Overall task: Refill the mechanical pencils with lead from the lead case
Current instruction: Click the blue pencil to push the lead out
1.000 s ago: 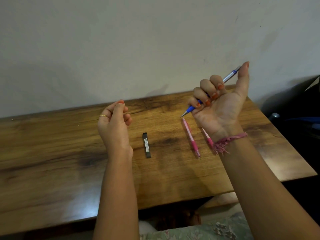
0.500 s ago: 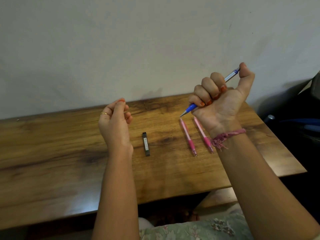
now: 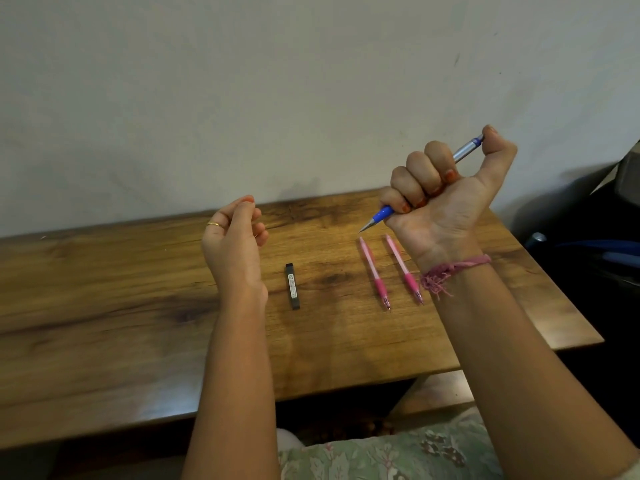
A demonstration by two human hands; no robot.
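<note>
Right hand still fisted round the blue pencil, thumb now bent onto its cap. Left hand loosely curled, holding nothing visible. Lead case, two pink pencils unmoved on table.

Dim, warm indoor light, soft and diffuse; source itself out of view. Pale sheen on the near left part of the wooden table, brightest toward the front edge. Faint soft-edged shadows on the wall just above the table's far edge, and blurred shadows of both forearms across the wood. Right side falls off into near black, detail there hard to read. Wide-angle bend evident: table edges curve and slope toward the corners. Centre fairly sharp; label on the lead case too small to read. Slight softness and compression smear on skin and wall
</note>
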